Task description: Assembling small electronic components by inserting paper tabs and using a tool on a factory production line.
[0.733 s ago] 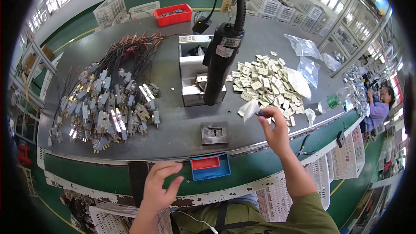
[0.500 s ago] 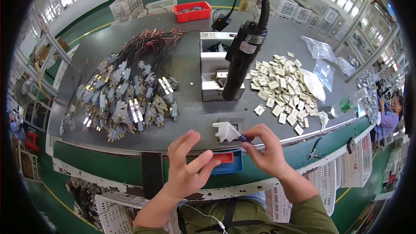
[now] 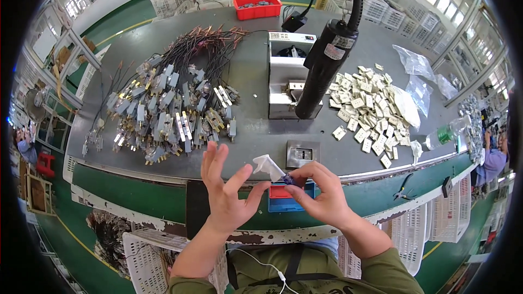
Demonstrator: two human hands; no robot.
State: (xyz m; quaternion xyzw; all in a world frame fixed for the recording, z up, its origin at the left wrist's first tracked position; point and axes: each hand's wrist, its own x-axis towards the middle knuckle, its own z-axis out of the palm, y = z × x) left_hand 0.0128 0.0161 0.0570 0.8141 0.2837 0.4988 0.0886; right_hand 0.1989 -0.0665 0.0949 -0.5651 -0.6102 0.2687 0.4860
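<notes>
My right hand [image 3: 321,191] pinches the dark blue cuff of a white glove [image 3: 268,167], its limp finger-like end pointing left and up. My left hand [image 3: 227,193] is open, fingers spread, just left of the glove; its thumb is near the cuff, and I cannot tell whether they touch. Beyond my right hand a small metal fixture [image 3: 303,153] sits near the table edge. Below the glove, a red tray [image 3: 279,191] and a blue tray [image 3: 283,205] are partly covered by my hands.
A pile of grey connectors with black wires [image 3: 169,109] lies left; white rectangular pieces [image 3: 370,110] lie right. Between them stands a metal machine [image 3: 289,79] with a black cylinder [image 3: 327,71]. A red bin [image 3: 257,7] stands at the back. Pliers [image 3: 403,188] and a clear bottle [image 3: 444,135] are on the right.
The glove has come off the metal fixture's area, towards my left hand, and the fixture now shows. My left hand's fingers have straightened upward. The whole view has shifted slightly.
</notes>
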